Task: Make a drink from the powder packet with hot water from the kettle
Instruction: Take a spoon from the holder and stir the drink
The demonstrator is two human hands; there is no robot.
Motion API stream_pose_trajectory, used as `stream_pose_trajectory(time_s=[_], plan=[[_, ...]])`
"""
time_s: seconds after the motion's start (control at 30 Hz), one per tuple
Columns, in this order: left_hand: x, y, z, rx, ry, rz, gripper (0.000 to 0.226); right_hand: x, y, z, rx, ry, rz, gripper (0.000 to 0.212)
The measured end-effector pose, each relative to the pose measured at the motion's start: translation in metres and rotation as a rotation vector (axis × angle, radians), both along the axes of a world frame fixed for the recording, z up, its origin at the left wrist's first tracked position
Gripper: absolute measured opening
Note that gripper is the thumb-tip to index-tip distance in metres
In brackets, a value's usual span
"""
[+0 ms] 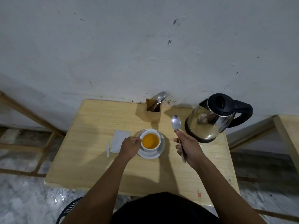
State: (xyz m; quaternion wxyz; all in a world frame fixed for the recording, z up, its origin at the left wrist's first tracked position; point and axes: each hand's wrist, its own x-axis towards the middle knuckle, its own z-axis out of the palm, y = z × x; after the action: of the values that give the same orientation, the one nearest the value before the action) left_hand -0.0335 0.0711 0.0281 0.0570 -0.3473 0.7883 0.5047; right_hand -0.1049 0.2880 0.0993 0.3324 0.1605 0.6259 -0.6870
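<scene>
- table (97, 159): kettle (210, 120) right of centre
- cup (150, 140) on saucer (160, 151), mid-frame, orange liquid inside
- left hand (130, 147) gripping cup's left side
- right hand (188, 147) clenched on spoon (176, 122), bowl up, long axis near-vertical; cup lies left of it
- torn packet (120, 140) left of cup

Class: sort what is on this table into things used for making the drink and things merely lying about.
In use: cup of orange drink, saucer, spoon in right hand, kettle, opened packet, left hand at cup.

Lying about: wooden holder with spare cutlery.
</scene>
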Motion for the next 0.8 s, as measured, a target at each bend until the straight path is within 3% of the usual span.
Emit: stream_pose_trajectory(time_s=[0.1,0.27,0.4,0.53,0.63,0.7,0.8], plan=[[0.0005,0.0012,0.0004,-0.001,-0.004,-0.001,0.033,-0.001,0.0017,-0.0027,0.058,0.01,0.018,0.021],[0.0005,0.0009,0.001,0.008,-0.012,-0.008,0.033,0.0005,0.0031,-0.0044,-0.06,0.046,0.024,0.026],[0.0006,0.0012,0.0009,0.012,-0.013,-0.001,0.032,0.0013,0.0064,-0.0075,0.04,0.142,0.056,0.026],[0.0004,0.0022,0.0016,0.007,-0.023,0.001,0.033,-0.0044,0.0037,-0.004,-0.126,0.026,-0.023,0.028],[0.001,0.0019,0.0014,0.004,-0.024,0.0,0.034,-0.0058,0.0036,-0.0021,-0.26,0.045,-0.033,0.029],[0.001,0.0022,0.0017,0.0,-0.022,-0.001,0.033,-0.0062,0.0051,-0.0026,-0.166,0.14,0.018,0.028],[0.0004,0.0029,0.0028,0.0,-0.019,0.002,0.033,-0.0057,0.0069,-0.0034,0.188,0.394,0.163,0.027]])
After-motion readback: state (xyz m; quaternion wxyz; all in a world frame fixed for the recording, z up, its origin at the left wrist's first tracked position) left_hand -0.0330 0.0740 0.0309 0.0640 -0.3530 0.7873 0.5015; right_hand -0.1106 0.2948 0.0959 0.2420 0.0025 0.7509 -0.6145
